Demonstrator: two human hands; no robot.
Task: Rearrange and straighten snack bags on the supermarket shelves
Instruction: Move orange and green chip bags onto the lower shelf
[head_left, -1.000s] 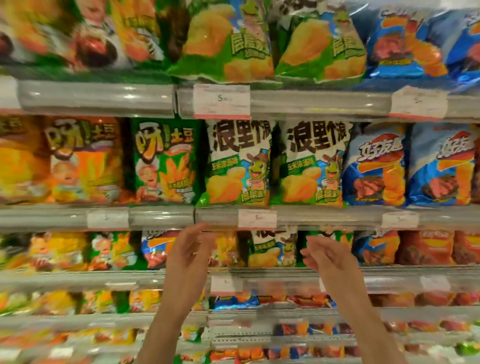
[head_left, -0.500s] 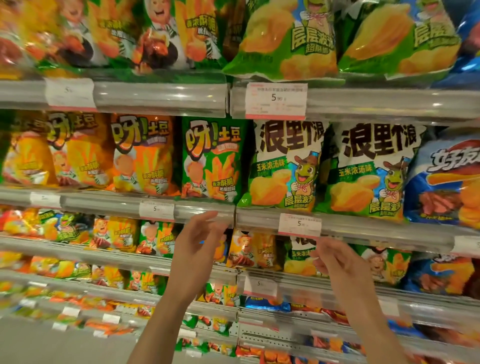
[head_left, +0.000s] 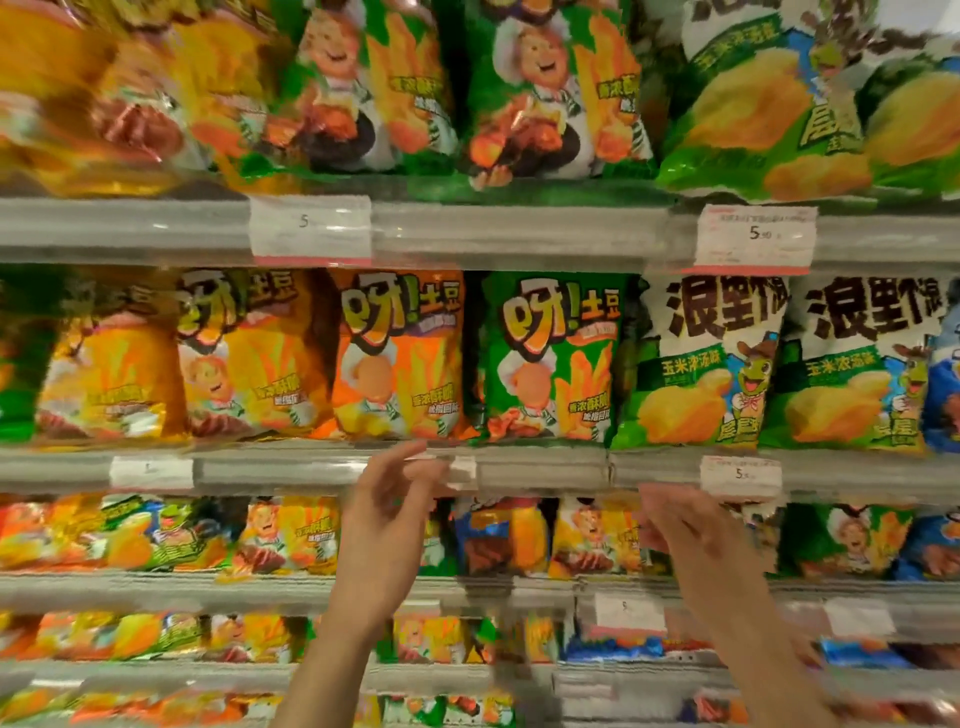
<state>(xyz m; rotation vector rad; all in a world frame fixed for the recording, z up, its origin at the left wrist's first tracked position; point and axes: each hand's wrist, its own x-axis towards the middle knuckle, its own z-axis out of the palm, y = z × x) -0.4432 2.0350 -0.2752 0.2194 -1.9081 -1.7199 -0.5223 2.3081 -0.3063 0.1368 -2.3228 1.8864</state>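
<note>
Snack bags stand in rows on several shelves. On the middle shelf an orange bag (head_left: 397, 358) and a green bag (head_left: 550, 358) stand side by side, with two white-and-green bags (head_left: 701, 364) to their right. My left hand (head_left: 387, 525) is raised just below the shelf rail (head_left: 540, 467), fingers loosely spread, holding nothing. My right hand (head_left: 691, 530) hovers in front of the lower row of small bags (head_left: 498, 535), fingers relaxed and empty. The picture is blurred by motion.
Clear plastic rails with price tags (head_left: 753, 236) front each shelf. Large green bags (head_left: 545, 88) overhang the top rail. More small bags (head_left: 260, 636) fill the lower shelves.
The view has swung left and moved closer to the shelves. Both hands stay raised below the middle rail, still empty.
</note>
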